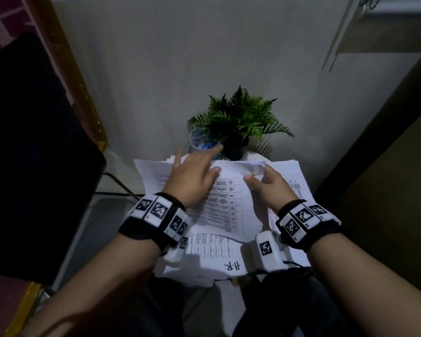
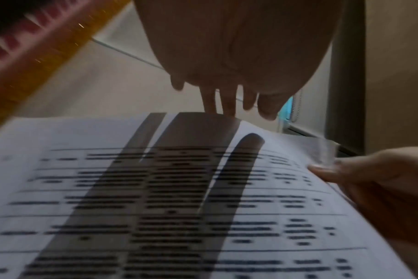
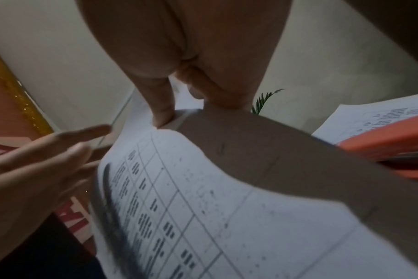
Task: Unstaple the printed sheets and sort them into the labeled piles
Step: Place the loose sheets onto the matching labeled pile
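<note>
The room is dim, and all three views carry a cool, greyish cast with soft grain. In the head view the brightest thing is the sheets [image 1: 225, 205], pale against dark corners; left of the sheets a black panel [image 1: 32, 152] holds no detail, and straight edges bow outward toward the frame borders. The fern [image 1: 238, 117] behind the sheets is smeared by motion. In the left wrist view long finger shadows cross the sheets [image 2: 155, 207] toward the camera, so the light comes from beyond the left hand [image 2: 239, 56]; the print is blurred into bars. In the right wrist view a broad hand shadow falls across the sheets [image 3: 203, 207], and the left hand [image 3: 36, 169] beside them is streaked.
</note>
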{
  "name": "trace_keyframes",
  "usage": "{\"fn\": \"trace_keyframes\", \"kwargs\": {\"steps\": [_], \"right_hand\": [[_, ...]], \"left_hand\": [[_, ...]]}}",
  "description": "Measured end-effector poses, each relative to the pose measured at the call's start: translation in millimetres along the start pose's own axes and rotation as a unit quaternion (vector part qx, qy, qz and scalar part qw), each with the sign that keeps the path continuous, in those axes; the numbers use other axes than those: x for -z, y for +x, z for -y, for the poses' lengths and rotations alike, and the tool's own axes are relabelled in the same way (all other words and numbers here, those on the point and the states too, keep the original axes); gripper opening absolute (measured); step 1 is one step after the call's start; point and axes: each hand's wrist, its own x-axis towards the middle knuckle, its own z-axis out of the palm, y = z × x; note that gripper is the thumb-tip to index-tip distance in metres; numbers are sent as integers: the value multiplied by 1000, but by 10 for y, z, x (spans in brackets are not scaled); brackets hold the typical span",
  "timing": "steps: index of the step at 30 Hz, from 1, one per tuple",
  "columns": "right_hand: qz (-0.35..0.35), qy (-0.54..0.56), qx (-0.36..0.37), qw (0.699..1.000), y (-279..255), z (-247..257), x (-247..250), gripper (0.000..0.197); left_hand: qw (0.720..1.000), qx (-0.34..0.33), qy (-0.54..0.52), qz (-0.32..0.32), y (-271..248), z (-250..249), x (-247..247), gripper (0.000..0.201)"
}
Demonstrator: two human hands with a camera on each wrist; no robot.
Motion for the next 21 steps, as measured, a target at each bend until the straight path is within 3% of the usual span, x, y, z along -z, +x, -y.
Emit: {"fn": "trace_keyframes", "kwargs": {"steps": [5,9,11,13,16,21], "right_hand": [[7,-8,-38,999,95,-91,16,19],[-111,9,-86,990,303,-300,268,26],[-163,-116,-139,970,429,-490,426,34],[-132,-299,-195,925,479,-646,536,50],[-16,-406,-230,884,520,-848,584,58],[-49,-443,-213,870,573,-979,475,46]], "left_hand": [[996,19,-85,36,156,-36,-291,33],[990,55,-119,58,173,79,-451,34],[988,64,-124,59,180,130,-509,34],[987,72,-123,69,195,164,-558,34],[987,74,-120,77,202,188,-629,34],[987,79,-123,67,209,179,-690,33]]}}
